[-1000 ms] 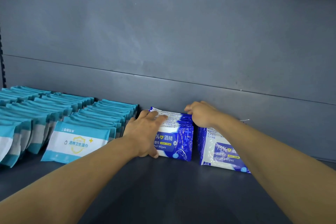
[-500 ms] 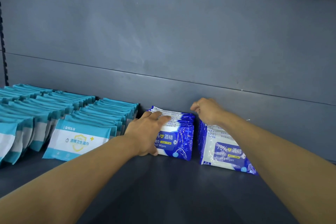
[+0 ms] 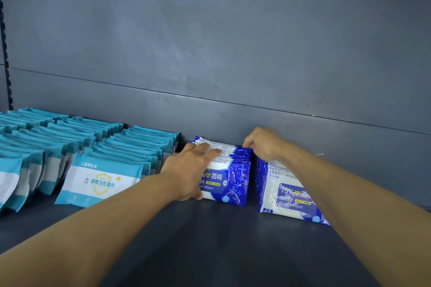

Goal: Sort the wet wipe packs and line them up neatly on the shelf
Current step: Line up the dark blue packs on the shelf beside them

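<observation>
Blue alcohol wipe packs (image 3: 229, 178): two rows at shelf (image 3: 210, 240) rear, beside teal wipe packs (image 3: 102, 179). Left hand (image 3: 190, 170) lay flat across the left row; right hand (image 3: 263, 144) pinched its far corner. Advised: square edges evenly, press gently.

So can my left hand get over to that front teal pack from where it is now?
Probably yes. The left hand rests on the left blue row, and the front teal pack stands just beside it with nothing between them.
</observation>
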Available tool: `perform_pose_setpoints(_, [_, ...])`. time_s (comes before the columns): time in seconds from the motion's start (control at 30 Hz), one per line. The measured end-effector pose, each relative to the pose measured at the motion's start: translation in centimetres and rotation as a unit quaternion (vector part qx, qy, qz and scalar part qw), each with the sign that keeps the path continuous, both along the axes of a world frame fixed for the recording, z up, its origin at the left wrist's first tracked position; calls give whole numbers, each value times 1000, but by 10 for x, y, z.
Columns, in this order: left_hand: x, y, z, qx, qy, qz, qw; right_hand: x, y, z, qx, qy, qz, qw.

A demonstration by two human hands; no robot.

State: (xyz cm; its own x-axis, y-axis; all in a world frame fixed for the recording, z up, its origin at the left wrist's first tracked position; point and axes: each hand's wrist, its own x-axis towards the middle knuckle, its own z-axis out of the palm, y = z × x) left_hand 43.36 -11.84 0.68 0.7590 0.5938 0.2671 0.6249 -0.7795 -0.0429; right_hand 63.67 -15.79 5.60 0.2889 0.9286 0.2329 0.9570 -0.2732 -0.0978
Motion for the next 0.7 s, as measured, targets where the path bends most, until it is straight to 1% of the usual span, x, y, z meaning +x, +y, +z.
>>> perform_pose_setpoints(0.07, [0, 0, 0, -2, 0, 2, 1000, -4, 2, 0, 12, 7, 5, 1000])
perform_pose_setpoints(0.23, [2, 3, -2, 3, 2, 0, 1000, -8, 7, -3, 2, -5, 10, 1000])
perform_pose_setpoints(0.3, [1, 4, -1, -12, 10, -5, 1000, -8, 6, -2, 11, 2, 5, 1000])
perform_pose_setpoints(0.33, [0, 4, 1, -33, -1, -10, 999, -8, 6, -1, 23, 7, 1, 1000])
perform_pose_setpoints(0.37, [-1, 5, 5, -65, -29, -17, 997, -7, 5, -1, 38, 11, -2, 999])
perform_pose_setpoints(0.43, [0, 10, 17, -129, -127, -34, 983, -4, 6, 1, 61, 11, -8, 998])
perform_pose_setpoints(0.5, [4, 20, 30, -158, -231, -20, 960, 1, 9, 2, 67, 10, -12, 998])
perform_pose_setpoints(0.53, [7, 27, 37, -156, -261, 6, 953, 3, 10, 3, 62, 7, -13, 998])
perform_pose_setpoints(0.6, [13, 40, 48, -130, -277, 60, 950, 4, 9, 6, 44, -1, -13, 999])
perform_pose_setpoints(0.7, [23, 56, 57, -105, -235, 94, 962, 5, 10, 10, 33, 5, -6, 999])
